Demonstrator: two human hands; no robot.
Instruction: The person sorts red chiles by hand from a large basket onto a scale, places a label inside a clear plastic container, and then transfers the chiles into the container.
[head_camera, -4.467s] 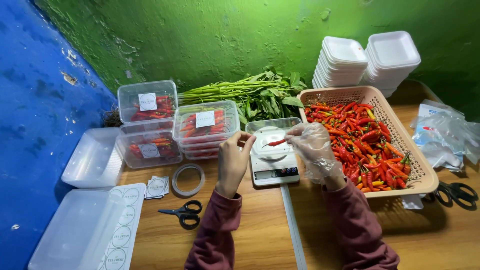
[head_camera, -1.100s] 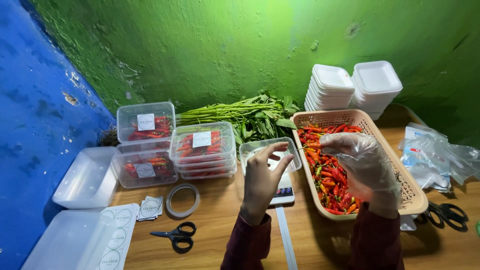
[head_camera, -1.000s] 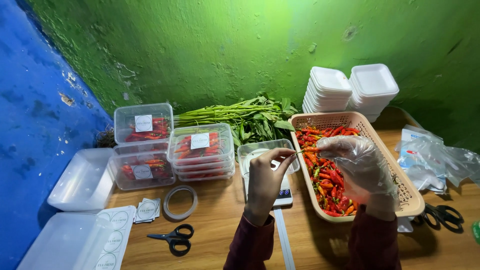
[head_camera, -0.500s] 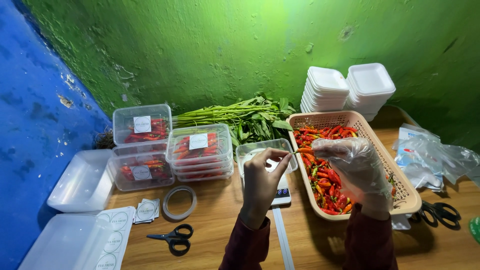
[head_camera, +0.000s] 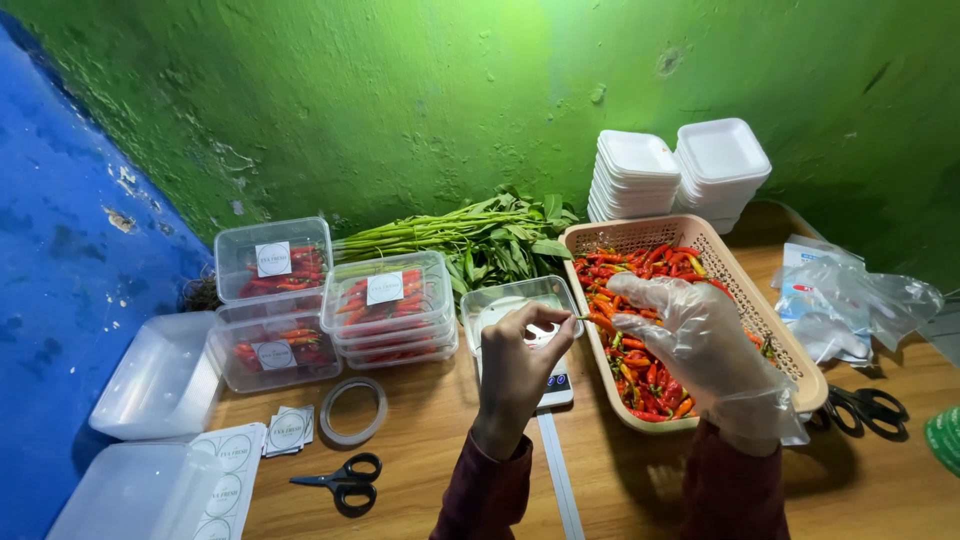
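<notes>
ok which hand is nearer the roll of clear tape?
Left. The bare left hand is over the clear container on the scale, a little right of the tape roll. The gloved right hand is farther right, over the basket of chillies.

wall (head_camera: 420, 90): painted a mottled green, with darker blotches
side wall (head_camera: 60, 290): painted blue, chipped in pale flecks
table (head_camera: 430, 450): warm brown wood grain
basket (head_camera: 790, 350): beige plastic lattice
chillies (head_camera: 640, 370): mostly red, mixed with orange and a few green
right hand (head_camera: 700, 340): covered by a clear, cloudy glove
left hand (head_camera: 520, 365): bare; a maroon sleeve is seen below it
lidded tubs (head_camera: 385, 300): clear plastic, white round-marked labels, red chillies seen inside
foam trays (head_camera: 680, 170): white, stacked
leafy stalks (head_camera: 470, 235): green
scissors (head_camera: 340, 478): black-handled
tape roll (head_camera: 353, 410): clear, greyish
</notes>
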